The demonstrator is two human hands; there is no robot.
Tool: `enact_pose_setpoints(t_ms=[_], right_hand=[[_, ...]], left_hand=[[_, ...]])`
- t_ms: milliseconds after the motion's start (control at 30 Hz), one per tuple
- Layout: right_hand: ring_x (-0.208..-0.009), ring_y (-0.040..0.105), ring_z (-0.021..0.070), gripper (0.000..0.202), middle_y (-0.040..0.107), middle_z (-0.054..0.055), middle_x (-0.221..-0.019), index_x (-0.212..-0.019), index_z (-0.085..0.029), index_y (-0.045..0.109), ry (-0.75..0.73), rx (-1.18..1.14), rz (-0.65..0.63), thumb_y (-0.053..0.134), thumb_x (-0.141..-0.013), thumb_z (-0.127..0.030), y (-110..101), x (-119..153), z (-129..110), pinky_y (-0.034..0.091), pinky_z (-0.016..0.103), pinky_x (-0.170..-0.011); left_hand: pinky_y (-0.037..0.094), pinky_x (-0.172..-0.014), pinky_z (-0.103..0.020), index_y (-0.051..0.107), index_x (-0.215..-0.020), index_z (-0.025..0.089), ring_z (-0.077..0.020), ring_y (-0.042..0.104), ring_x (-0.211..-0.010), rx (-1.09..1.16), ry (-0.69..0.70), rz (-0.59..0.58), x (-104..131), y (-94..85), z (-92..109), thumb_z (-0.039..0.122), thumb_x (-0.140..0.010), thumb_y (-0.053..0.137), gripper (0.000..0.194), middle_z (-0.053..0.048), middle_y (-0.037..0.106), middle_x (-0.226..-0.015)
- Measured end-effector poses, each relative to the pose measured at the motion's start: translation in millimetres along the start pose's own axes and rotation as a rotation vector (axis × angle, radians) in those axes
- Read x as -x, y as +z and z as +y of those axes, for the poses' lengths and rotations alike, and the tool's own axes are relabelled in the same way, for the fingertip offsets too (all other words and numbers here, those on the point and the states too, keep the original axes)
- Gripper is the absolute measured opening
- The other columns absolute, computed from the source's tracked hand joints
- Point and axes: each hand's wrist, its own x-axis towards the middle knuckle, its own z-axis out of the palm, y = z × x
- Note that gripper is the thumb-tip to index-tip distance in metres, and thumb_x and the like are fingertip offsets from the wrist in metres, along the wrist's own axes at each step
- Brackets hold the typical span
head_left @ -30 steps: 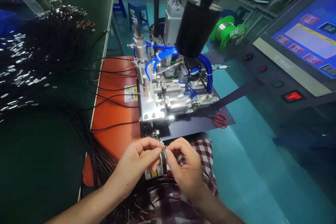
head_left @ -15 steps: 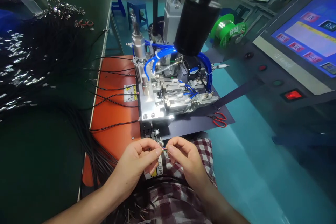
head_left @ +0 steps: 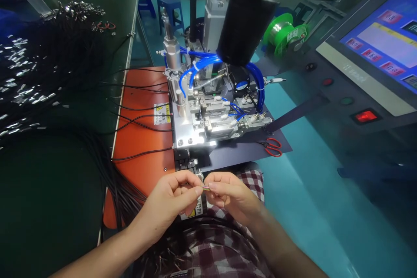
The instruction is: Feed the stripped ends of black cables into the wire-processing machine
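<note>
Thin coloured wires (head_left: 206, 188) show in the small gap between my two hands. My left hand (head_left: 177, 193) pinches them between thumb and forefinger. From the other side, my right hand (head_left: 230, 191) grips the same wires with its thumb and fingertips. Both hands are close together, just in front of the near end of the metal machine (head_left: 221, 126). Fingers hide most of the wires, so where they lead cannot be seen. Several black cables (head_left: 143, 155) lie over the machine's orange plate (head_left: 140, 139), their ends at the metal block.
Red-handled scissors (head_left: 273, 147) lie on the dark plate at the right. A touchscreen panel (head_left: 381, 47) stands further right. A green spool (head_left: 283, 34) sits behind the machine. Bundled black cables with shiny ends (head_left: 74, 30) cover the table at left. A black cylinder (head_left: 246, 28) hangs overhead.
My right hand has turned, its thumb now lying flatter along the wires. My left hand has shifted very slightly right. The view has moved a little.
</note>
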Motion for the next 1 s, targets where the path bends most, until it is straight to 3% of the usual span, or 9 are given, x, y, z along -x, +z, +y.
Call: enact_pose_setpoints(t_ms=[167, 433, 700, 1000], right_hand=[[-0.047, 0.038, 0.0061, 0.019, 0.051, -0.003, -0.057, -0.067, -0.013, 0.062, -0.059, 0.16, 0.035, 0.066, -0.073, -0.031, -3, 3, -5, 0.028, 0.02, -0.046], [-0.056, 0.043, 0.0082, 0.009, 0.053, -0.004, -0.061, -0.072, -0.014, 0.062, -0.229, 0.46, 0.256, 0.067, -0.073, -0.022, 9, 8, -1, 0.034, 0.021, -0.051], [-0.048, 0.039, 0.0069, 0.011, 0.049, -0.006, -0.055, -0.068, -0.016, 0.061, -0.227, 0.323, 0.309, 0.068, -0.071, -0.024, 14, 5, 10, 0.031, 0.02, -0.045], [-0.046, 0.037, 0.0061, 0.015, 0.048, -0.006, -0.05, -0.06, -0.015, 0.06, -0.197, 0.088, 0.331, 0.071, -0.066, -0.023, 18, 0, 22, 0.027, 0.02, -0.047]], left_hand=[[0.026, -0.046, -0.018, 0.056, -0.08, 0.016, -0.0059, 0.035, -0.046, -0.033, 0.016, 0.028, 2, 1.8, 1, 0.031, -0.083, 0.06, 0.016, 0.009, 0.041, -0.047], [0.023, -0.047, -0.02, 0.055, -0.079, 0.017, -0.0068, 0.035, -0.049, -0.032, 0.039, 0.055, 2, 0.3, -5, 0.032, -0.085, 0.058, 0.017, 0.008, 0.04, -0.05], [0.023, -0.047, -0.022, 0.054, -0.079, 0.017, -0.0072, 0.034, -0.048, -0.001, 0.031, 0.092, 2, 2.3, -8, 0.032, -0.083, 0.061, 0.017, 0.008, 0.041, -0.049], [0.027, -0.049, -0.02, 0.055, -0.079, 0.017, -0.0066, 0.037, -0.048, 0.184, 0.039, 0.11, 1, 5.8, -7, 0.029, -0.083, 0.061, 0.014, 0.007, 0.045, -0.051]])
